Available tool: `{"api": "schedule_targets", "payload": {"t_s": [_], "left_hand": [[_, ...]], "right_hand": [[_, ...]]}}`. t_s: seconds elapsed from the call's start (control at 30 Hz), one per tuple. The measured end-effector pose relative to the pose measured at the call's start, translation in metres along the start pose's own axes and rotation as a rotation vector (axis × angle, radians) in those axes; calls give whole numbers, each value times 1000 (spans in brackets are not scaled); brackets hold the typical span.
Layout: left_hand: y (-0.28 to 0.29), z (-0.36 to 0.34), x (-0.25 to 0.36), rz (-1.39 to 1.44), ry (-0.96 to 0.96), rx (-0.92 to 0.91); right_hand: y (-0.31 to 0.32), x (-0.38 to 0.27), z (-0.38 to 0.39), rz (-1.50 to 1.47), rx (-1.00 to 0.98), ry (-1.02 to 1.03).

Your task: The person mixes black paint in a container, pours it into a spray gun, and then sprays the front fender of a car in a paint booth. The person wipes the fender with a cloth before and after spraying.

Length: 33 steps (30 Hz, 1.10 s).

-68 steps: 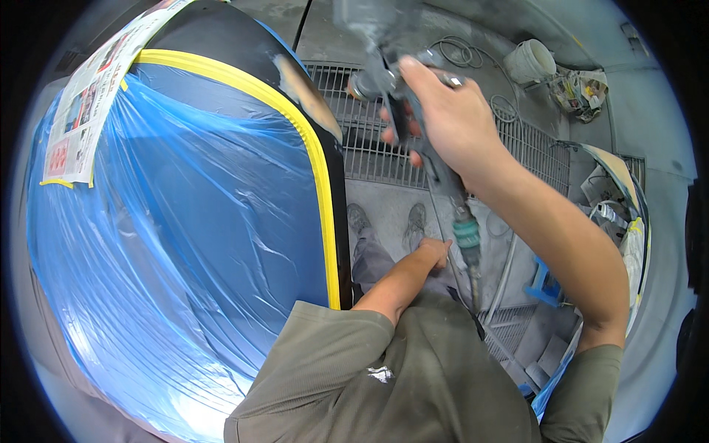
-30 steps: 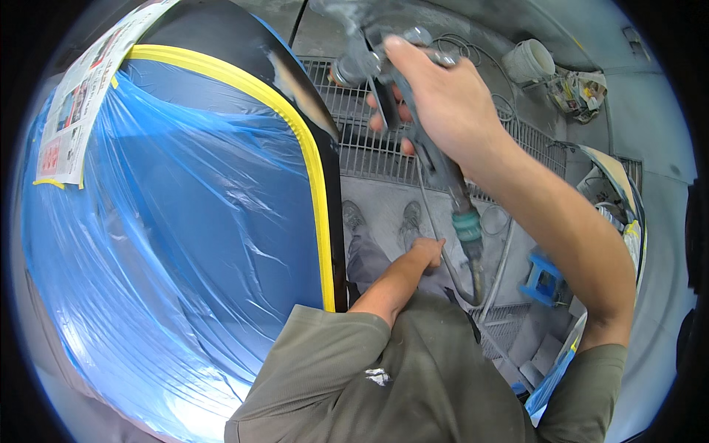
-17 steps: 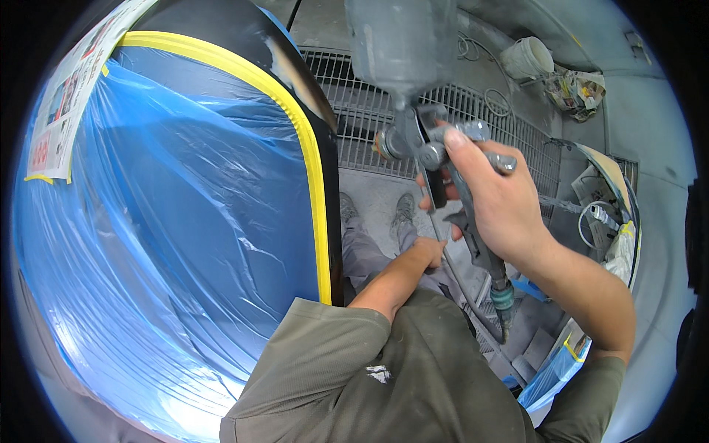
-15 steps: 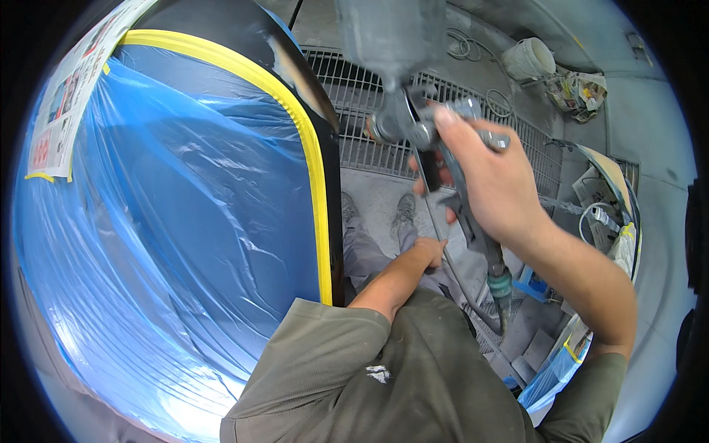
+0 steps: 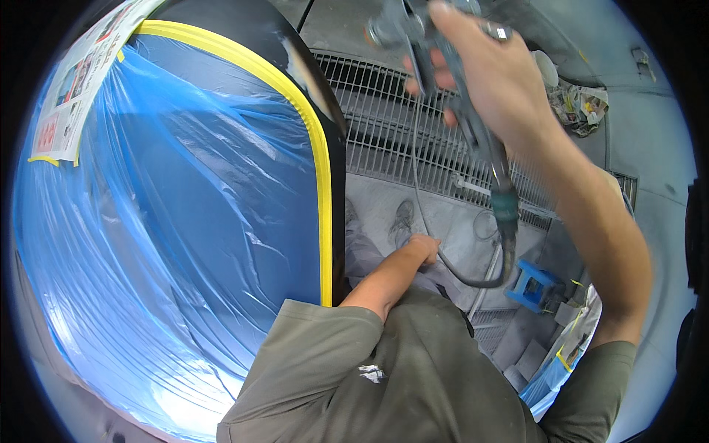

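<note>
At the top of the head view my right hand (image 5: 496, 77) grips a grey spray gun (image 5: 481, 142), fingers curled around its handle. The gun's upper part runs out of the picture. From a green fitting (image 5: 504, 204) below the handle, a dark air hose (image 5: 478, 282) loops down and left. Low in front of my body, my left hand (image 5: 425, 249) is closed on the hose. To my left stands a black curved body panel (image 5: 251, 18) with a pale, worn-through patch (image 5: 298, 68). Yellow tape (image 5: 316, 151) edges the blue plastic film (image 5: 177, 192) next to it.
A newspaper sheet (image 5: 74, 92) is taped at the upper left. Metal floor grating (image 5: 369, 111) lies ahead of my shoes (image 5: 402, 216). On the right are a blue stand (image 5: 533, 286), a crumpled printed bag (image 5: 580, 103), a whitish bucket (image 5: 545, 68) and film-wrapped items (image 5: 557, 376).
My right hand has raised the spray gun up and away, carrying its cup out of view. The hose has swung with it, and the blue stand shows more. My left hand stays low on the hose.
</note>
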<state>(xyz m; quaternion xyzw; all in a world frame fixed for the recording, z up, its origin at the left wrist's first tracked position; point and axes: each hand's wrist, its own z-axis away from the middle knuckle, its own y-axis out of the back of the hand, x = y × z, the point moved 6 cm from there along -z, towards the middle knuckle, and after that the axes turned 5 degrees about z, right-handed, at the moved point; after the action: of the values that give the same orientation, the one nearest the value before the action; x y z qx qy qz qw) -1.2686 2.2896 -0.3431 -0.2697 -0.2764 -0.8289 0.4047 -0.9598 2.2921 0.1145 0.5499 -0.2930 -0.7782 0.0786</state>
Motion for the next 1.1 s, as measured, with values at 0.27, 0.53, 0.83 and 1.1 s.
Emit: {"api": "schedule_targets", "payload": {"t_s": [0.27, 0.53, 0.83, 1.1], "left_hand": [[32, 32, 95, -440, -156, -81], [41, 76, 109, -192, -237, 161], [77, 193, 105, 220, -88, 838], [29, 356, 113, 655, 82, 876]], "right_hand": [[25, 35, 51, -120, -95, -131], [27, 37, 46, -156, -186, -7], [25, 53, 44, -251, -300, 118], [21, 71, 58, -212, -333, 34]]}}
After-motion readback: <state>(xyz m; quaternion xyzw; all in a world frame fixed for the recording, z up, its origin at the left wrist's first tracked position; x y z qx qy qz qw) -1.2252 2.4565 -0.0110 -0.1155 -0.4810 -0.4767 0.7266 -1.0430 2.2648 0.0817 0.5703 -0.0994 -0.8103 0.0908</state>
